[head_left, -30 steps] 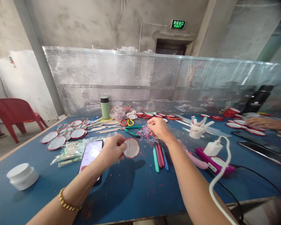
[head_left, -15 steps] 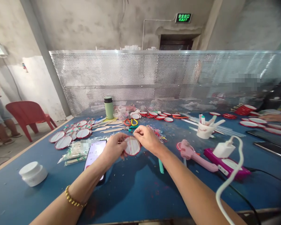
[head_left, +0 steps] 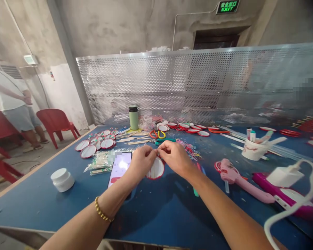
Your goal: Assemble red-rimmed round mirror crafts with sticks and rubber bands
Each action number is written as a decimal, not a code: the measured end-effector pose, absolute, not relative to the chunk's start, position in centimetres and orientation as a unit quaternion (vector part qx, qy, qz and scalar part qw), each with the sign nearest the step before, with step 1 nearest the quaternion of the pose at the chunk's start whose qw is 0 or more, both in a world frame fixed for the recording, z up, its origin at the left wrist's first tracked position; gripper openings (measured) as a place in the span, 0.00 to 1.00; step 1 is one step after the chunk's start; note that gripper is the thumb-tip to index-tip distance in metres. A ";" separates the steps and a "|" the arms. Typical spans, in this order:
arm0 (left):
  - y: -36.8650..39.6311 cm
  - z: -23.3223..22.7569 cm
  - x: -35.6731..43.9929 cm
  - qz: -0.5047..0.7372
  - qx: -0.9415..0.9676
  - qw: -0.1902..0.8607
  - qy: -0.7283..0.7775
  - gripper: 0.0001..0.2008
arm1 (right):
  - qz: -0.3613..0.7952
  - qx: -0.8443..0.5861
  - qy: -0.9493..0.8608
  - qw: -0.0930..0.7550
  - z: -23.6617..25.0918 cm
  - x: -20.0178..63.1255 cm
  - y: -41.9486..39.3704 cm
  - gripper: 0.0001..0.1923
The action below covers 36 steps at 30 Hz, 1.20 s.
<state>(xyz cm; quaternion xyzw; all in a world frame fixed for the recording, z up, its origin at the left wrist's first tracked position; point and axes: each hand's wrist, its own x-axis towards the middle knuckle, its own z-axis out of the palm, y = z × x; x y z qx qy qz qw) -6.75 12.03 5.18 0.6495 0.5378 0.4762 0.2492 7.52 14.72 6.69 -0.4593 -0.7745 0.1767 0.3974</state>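
A round white disc with a red rim (head_left: 157, 169) hangs upright between my hands above the blue table. My left hand (head_left: 143, 161) is closed in a pinch on its upper left edge. My right hand (head_left: 175, 157) pinches at the top edge, its fingertips meeting the left ones; whatever tiny thing lies between them is hidden. Beneath my left forearm lies a phone (head_left: 120, 168) with a lit screen. Past my hands are pliers with red and yellow handles (head_left: 158, 134) and a heap of coloured strands (head_left: 189, 148).
Finished-looking red-rimmed discs (head_left: 88, 151) lie at left, more (head_left: 184, 126) along the mesh screen (head_left: 135, 83). A white jar (head_left: 62, 180) stands left. At right are a pink glue gun (head_left: 240, 182), a cup of pens (head_left: 254, 149) and a white cable (head_left: 309, 194). A person (head_left: 15, 97) stands far left.
The view has swung left. My left fingers have shifted from the disc's left side up to its top edge, against my right fingertips. The person at left shows more fully.
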 end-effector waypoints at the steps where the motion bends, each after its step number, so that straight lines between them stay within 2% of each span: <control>1: 12.0 5.1 -6.7 0.472 0.654 0.247 0.538 0.14 | 0.167 -0.463 -0.778 0.390 7.0 7.8 14.8 0.05; 3: 11.9 5.1 -6.6 0.465 0.660 0.251 0.534 0.12 | 0.146 -0.463 -0.788 0.379 7.5 8.4 14.7 0.06; 9: 11.7 5.2 -6.4 0.464 0.661 0.268 0.525 0.10 | 0.180 -0.431 -0.803 0.371 8.3 8.9 14.2 0.06; 14: 11.8 5.3 -6.7 0.471 0.665 0.221 0.536 0.07 | 0.187 -0.428 -0.804 0.368 8.6 8.6 13.8 0.07; 18: 11.5 5.7 -6.7 0.475 0.655 0.225 0.543 0.07 | 0.219 -0.429 -0.795 0.368 9.0 8.4 13.2 0.07; 23: 10.6 6.3 -6.4 0.482 0.665 0.220 0.527 0.07 | 0.379 -0.393 -0.748 0.377 9.1 8.9 13.2 0.08; 28: 10.4 6.4 -6.5 0.492 0.664 0.201 0.527 0.07 | 0.558 -0.288 -0.659 0.413 9.1 9.2 13.3 0.08; 31: 10.8 6.4 -6.9 0.500 0.642 0.207 0.543 0.07 | 0.607 -0.239 -0.627 0.427 9.6 9.3 12.8 0.08; 36: 10.6 6.9 -7.2 0.519 0.644 0.191 0.529 0.07 | 0.619 -0.262 -0.656 0.344 9.6 10.3 13.0 0.11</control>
